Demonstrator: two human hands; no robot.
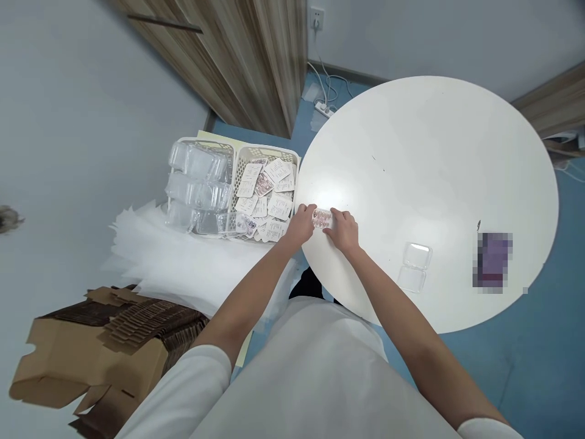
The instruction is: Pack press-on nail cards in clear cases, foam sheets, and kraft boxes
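Note:
Between my two hands, at the near left edge of the round white table [434, 164], is a small clear plastic case [322, 218] with a pinkish printed card showing in it. My left hand [301, 224] pinches its left end, and the fingers of my right hand [343, 228] are closed on its right end. Another clear case [415, 267] lies unfolded on the table, to the right of my right forearm. Close to my left hand stands a white basket [296, 167] heaped with small printed cards [278, 206].
A second basket [235, 160] holds stacked clear plastic cases [198, 186]. White sheets [183, 262] and flattened brown cardboard boxes [91, 360] lie at the lower left. A blurred purple object [493, 259] rests on the table's right side. A power strip [324, 110] with cables lies on the floor.

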